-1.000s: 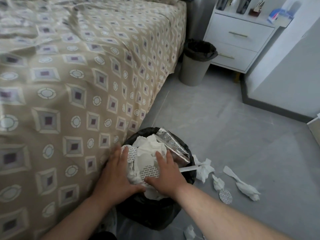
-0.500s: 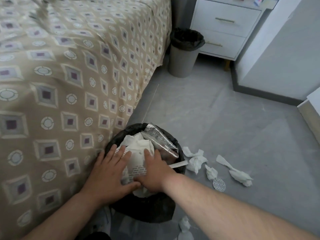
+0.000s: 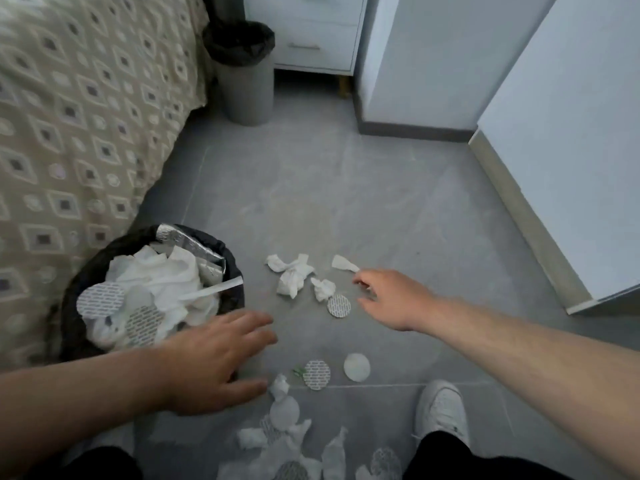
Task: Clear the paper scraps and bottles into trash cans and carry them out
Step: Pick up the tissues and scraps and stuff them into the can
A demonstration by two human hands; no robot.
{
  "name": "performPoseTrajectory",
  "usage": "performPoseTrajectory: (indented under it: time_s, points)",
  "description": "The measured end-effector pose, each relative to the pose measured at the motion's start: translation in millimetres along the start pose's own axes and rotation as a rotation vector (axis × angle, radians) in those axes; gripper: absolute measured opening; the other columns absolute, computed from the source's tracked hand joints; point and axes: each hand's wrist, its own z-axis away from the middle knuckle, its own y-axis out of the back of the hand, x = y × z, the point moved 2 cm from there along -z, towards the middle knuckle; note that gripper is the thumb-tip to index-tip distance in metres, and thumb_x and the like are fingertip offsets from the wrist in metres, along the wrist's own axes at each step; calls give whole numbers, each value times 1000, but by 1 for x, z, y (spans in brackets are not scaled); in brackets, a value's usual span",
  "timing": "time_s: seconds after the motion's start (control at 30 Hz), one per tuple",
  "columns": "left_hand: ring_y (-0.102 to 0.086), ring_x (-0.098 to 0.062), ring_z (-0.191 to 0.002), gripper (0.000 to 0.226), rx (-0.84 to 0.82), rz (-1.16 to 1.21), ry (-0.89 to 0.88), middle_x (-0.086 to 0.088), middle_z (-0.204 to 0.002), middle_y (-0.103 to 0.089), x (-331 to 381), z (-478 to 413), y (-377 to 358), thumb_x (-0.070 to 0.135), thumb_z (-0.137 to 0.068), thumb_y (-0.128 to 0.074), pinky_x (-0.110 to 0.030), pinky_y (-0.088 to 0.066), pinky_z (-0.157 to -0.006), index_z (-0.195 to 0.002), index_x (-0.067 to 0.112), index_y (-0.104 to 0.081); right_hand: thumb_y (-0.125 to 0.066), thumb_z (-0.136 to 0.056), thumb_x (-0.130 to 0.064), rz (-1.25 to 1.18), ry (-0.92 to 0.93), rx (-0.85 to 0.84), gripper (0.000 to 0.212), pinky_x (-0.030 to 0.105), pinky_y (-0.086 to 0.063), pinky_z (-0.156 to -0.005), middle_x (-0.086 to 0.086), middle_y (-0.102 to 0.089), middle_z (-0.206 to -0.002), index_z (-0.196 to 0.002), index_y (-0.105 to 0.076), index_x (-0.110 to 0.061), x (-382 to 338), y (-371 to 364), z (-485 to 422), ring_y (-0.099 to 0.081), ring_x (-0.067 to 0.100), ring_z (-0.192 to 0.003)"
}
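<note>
Grey floor [image 3: 346, 202]; right hand [image 3: 391, 299] beside scraps [image 3: 292, 277].

Two trash cans: a full black-lined can [image 3: 114, 249] at eight o'clock and a grey can [image 3: 244, 95] at twelve. Two hands: left hand [image 3: 214, 362] and right hand [image 3: 391, 299]. Mid-floor lie three crumpled tissue scraps [image 3: 291, 277] and one printed round seal [image 3: 338, 305]. Toward six o'clock are one more printed seal [image 3: 317, 374] and two plain white discs [image 3: 356, 367]; the heap below them is too blurred to count. At least two printed seals in the can [image 3: 100, 300] top the full can. One white shoe [image 3: 441, 410] is at five o'clock.
</note>
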Motion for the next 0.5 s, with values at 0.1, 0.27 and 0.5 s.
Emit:
performPoseTrajectory:
  time_s: [0.1,0.27,0.5]
  points:
    - [-18,-18,-144,75,-174,50,-46,-3,-156,-17,17,-26,-50,69,-86,-31,-26,-10,-115,-145,24,-26,-50,-92,-32,35,-35,-161,44,29,-41,-94,5,-51,-136,-135,-46,-21,33,-40,5,-51,23,-121]
    - [-11,-19,-145,87,-276,147,162,-5,-159,-5,15,-69,-132,61,-82,-51,-28,-13,-116,-149,21,-12,-50,-92,-32,24,-92,-268,48,31,-39,-99,7,-48,-140,-137,-43,-19,55,-92,-4,-47,25,-126]
    - [19,-28,-144,120,-352,269,478,-4,-156,23,34,-69,-217,75,-58,-61,-54,-7,-115,-148,31,6,-54,-84,-44,48,-36,-414,53,39,-45,-97,11,-48,-131,-131,-44,-21,42,-185,20,-49,32,-121]
